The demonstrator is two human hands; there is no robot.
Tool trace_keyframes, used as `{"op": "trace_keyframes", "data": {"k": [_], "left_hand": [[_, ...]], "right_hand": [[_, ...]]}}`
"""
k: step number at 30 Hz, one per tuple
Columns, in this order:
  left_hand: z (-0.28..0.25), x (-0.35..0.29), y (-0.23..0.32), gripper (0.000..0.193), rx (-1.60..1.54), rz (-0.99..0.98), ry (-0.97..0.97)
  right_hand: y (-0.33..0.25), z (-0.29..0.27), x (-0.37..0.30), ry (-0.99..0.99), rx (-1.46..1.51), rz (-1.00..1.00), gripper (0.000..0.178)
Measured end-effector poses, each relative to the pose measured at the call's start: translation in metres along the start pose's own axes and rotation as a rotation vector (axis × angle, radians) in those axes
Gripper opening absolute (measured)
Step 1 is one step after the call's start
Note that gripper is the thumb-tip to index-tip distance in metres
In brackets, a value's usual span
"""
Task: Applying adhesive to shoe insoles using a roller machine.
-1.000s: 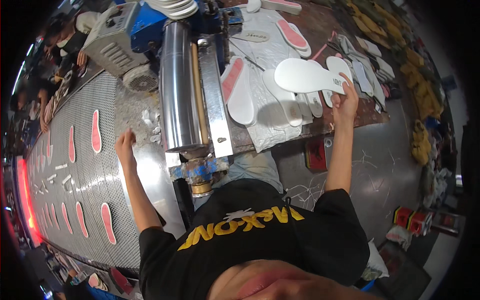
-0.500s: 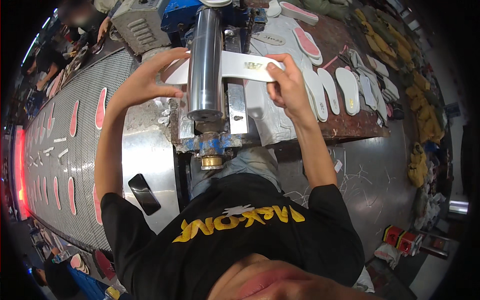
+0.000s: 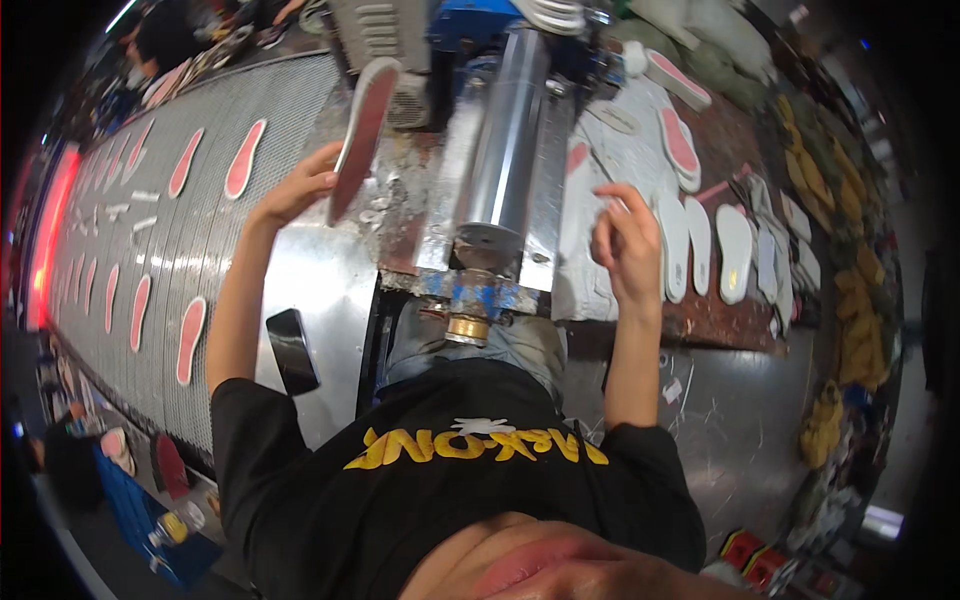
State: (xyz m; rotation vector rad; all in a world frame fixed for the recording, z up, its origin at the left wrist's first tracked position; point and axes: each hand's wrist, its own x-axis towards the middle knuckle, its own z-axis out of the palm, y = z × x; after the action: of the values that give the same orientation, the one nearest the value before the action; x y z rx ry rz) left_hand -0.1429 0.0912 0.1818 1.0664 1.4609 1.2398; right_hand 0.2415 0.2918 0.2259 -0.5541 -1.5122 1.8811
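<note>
- Insole [image 3: 360, 135], red-faced with a pale rim, stood on edge above the conveyor's right edge, beside the steel roller [image 3: 505, 140].
- Left hand [image 3: 295, 190] grasped its lower end.
- Right hand [image 3: 625, 245] hung half-curled and empty over the workbench's near edge, by a row of white insoles [image 3: 700, 245].
- More red insoles [image 3: 190, 335] lay along the mesh conveyor [image 3: 150, 240].
</note>
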Motion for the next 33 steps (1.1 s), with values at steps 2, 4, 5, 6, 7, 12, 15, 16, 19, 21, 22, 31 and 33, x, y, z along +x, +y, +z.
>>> {"op": "trace_keyframes", "data": {"k": [2, 4, 5, 6, 7, 12, 15, 16, 19, 21, 22, 31, 33], "left_hand": [[0.002, -0.016, -0.025, 0.085, -0.350, 0.026, 0.018], [0.011, -0.022, -0.045, 0.079, -0.512, 0.082, 0.071], [0.015, -0.022, -0.051, 0.072, -0.591, 0.132, 0.111], [0.019, -0.022, -0.056, 0.065, -0.670, 0.184, 0.150], [0.023, -0.022, -0.061, 0.065, -0.679, 0.186, 0.170], [0.037, -0.021, -0.079, 0.047, -0.977, 0.229, 0.309], [0.033, -0.026, -0.096, 0.044, -1.064, 0.282, 0.375], [0.028, -0.031, -0.103, 0.044, -1.111, 0.319, 0.374], [0.005, -0.060, -0.124, 0.041, -1.245, 0.252, 0.539], [-0.010, -0.093, -0.138, 0.040, -1.269, 0.274, 0.607], [-0.015, -0.113, -0.146, 0.041, -1.288, 0.289, 0.708], [-0.005, -0.301, -0.193, 0.042, -1.256, 0.406, 1.291], [0.006, -0.323, -0.196, 0.043, -1.245, 0.353, 1.329]], "right_hand": [[0.010, -0.010, -0.007, 0.047, 0.013, 0.056, 0.022], [0.020, -0.018, -0.012, 0.075, -0.003, 0.092, 0.022], [0.024, -0.021, -0.013, 0.094, -0.024, 0.102, 0.022], [0.027, -0.024, -0.015, 0.075, -0.028, 0.115, 0.022], [0.029, -0.027, -0.016, 0.076, -0.003, 0.118, 0.020], [0.038, -0.037, -0.021, 0.068, 0.038, 0.138, 0.016], [0.044, -0.042, -0.023, 0.079, 0.043, 0.137, 0.016], [0.046, -0.043, -0.023, 0.074, 0.058, 0.142, 0.015], [0.052, -0.045, -0.022, 0.108, 0.084, 0.156, 0.014], [0.055, -0.045, -0.020, 0.080, 0.072, 0.164, 0.015], [0.056, -0.044, -0.019, 0.079, 0.062, 0.163, 0.016], [0.072, -0.028, 0.004, 0.021, 0.063, 0.202, 0.013], [0.074, -0.027, 0.009, 0.052, 0.039, 0.151, 0.013]]}}
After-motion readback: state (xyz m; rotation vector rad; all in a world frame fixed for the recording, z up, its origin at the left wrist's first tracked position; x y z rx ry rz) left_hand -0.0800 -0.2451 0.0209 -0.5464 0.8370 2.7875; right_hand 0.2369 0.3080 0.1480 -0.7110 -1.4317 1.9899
